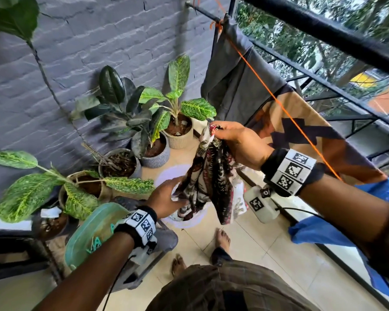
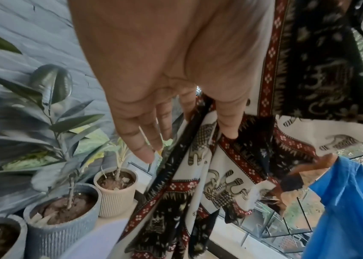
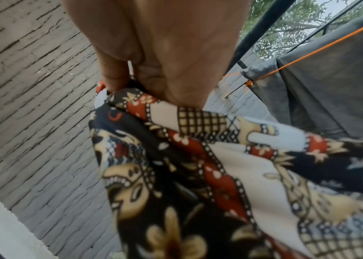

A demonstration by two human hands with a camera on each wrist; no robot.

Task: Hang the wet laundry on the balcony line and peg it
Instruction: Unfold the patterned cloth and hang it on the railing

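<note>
A patterned cloth in black, red and white with elephant prints hangs bunched in front of me. My right hand grips its top edge, thumb and curled fingers pinching the cloth just left of the orange line. My left hand is lower down, its fingers straight. A fold of the cloth runs between its thumb and index finger. A grey garment, a brown patterned cloth and a blue cloth hang over the line.
A white bucket stands on the tiled floor under the cloth, with a green basin to its left. Several potted plants line the grey brick wall. A black railing runs on the right. My bare feet are below.
</note>
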